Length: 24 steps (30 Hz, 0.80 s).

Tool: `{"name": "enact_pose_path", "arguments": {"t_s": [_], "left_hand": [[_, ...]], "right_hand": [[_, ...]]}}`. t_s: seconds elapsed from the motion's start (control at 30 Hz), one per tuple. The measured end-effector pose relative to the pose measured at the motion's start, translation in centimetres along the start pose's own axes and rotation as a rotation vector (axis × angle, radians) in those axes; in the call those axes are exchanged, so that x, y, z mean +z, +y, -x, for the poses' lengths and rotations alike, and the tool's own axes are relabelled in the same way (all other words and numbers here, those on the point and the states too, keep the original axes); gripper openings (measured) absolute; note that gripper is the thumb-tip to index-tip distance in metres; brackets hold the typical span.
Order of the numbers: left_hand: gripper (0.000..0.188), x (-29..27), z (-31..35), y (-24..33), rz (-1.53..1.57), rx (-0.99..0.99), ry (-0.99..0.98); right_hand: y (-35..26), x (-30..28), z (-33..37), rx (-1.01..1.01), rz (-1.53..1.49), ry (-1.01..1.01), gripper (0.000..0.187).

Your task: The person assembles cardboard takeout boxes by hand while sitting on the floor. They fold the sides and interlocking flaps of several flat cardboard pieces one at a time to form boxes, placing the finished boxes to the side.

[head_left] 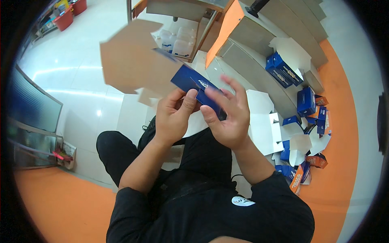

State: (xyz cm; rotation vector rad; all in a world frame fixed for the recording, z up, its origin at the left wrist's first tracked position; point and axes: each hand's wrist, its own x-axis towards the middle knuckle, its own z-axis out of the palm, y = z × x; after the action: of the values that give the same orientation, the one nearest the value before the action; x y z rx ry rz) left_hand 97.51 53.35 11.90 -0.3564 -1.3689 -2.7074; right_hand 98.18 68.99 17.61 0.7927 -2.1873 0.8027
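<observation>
A partly folded cardboard box (133, 58) is up in front of me, plain greyish-brown on its wide spread flaps and blue with white print on a narrow panel (187, 77). My left hand (176, 115) grips the lower edge of that panel, thumb on top and fingers curled behind. At the panel's right end is my right hand (229, 115), its fingers spread and slightly blurred, the thumb close to a blue flap. Whether the right fingertips touch the cardboard, I cannot tell. The box's far edge is smeared by motion.
On my right lie several blue and orange cartons (306, 101) and a flattened white-sided carton (261, 121). Another blue box (283, 69) rests by the grey panels (259, 75). Clear plastic jugs (178, 42) stand on a shelf ahead. Red tubs (64, 19) are at far left.
</observation>
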Motion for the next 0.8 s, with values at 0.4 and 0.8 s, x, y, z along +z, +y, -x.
{"name": "enact_pose_path", "arguments": {"t_s": [0.4,0.8], "left_hand": [[0.039,-5.5,-2.0,1.7,-0.889,0.269,-0.760],[0.026,-3.3,-2.0,-1.1,-0.668,-0.298,-0.494]], "right_hand": [[14.6,-4.0,0.8,1.236,-1.068,-0.076,0.051],[9.2,-2.7,6.8,0.467,-0.600,-0.002,0.029]]}}
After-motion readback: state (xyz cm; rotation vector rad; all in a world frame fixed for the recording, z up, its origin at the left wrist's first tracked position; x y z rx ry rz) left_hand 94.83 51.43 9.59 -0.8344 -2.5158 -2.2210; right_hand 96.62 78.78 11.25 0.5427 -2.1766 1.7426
